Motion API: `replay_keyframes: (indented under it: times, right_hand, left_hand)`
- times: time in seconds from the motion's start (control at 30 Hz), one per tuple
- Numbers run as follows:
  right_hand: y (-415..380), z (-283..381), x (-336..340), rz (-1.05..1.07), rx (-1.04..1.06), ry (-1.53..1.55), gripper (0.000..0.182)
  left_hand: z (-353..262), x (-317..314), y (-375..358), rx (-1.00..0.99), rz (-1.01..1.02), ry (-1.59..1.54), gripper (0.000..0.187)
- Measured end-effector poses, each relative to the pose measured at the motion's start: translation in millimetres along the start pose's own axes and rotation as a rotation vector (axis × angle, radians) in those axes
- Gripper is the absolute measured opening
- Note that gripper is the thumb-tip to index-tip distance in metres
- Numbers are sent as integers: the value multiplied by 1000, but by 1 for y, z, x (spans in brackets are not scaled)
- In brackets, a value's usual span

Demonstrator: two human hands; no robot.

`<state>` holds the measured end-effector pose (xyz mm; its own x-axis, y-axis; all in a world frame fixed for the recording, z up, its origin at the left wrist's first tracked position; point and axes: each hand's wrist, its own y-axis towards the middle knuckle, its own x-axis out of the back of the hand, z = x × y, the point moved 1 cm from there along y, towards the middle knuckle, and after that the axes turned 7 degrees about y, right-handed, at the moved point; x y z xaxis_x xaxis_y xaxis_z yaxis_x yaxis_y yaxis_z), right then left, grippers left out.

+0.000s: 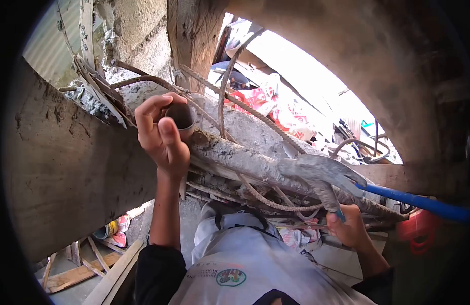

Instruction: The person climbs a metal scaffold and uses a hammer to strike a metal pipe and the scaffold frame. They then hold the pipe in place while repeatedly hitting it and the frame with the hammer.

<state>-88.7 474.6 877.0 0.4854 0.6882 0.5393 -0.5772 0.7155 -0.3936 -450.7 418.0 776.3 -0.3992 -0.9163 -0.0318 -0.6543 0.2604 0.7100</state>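
My left hand (161,132) is raised over the concrete ledge, its fingers curled around a small cup (181,116) whose dark inside faces me. On the right, my right hand (349,226) is closed around the grip of a hammer (321,175). The hammer's grey, cement-caked head overlaps the rough concrete beam (250,160), and a bit of blue shows at the grip. A blue bar (413,197) runs from beside the hammer head toward the right edge.
Bent rebar (252,119) sticks out of the concrete. A wooden board (72,168) stands at left, and a dark curved panel (387,66) arches overhead. Red-and-white bags (280,104) lie beyond the beam. Wooden strips (82,274) lie at lower left; a blurred red object (418,229) is at right.
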Motion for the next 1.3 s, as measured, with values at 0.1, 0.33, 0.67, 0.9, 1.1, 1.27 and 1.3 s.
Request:
replay_keyframes:
  times: [0.1, 0.33, 0.67, 0.9, 1.1, 1.27, 1.3]
  right_hand:
    - [7, 3, -5, 42, 4, 37, 47]
    - [6, 5, -21, -136, 285, -96, 41]
    - [-6, -17, -27, -221, 210, 158, 51]
    - [-24, -32, -48, -159, 238, 410, 34]
    - [-8, -46, -67, -75, -29, 595, 41]
    - [-19, -55, -68, -133, 166, 829, 54]
    - [-22, -57, -68, -146, 164, 833, 54]
  left_hand:
    - [-2, 0, 5, -40, 14, 41, 35]
    - [1, 0, 8, -83, 56, 68, 25]
    - [-4, -1, 8, -76, 115, 116, 29]
    - [-3, -3, 7, -49, 89, 90, 29]
    - [1, -2, 7, -102, 68, 123, 28]
    - [3, -4, 6, -79, 60, 116, 30]
    - [3, -4, 5, -68, 52, 129, 31]
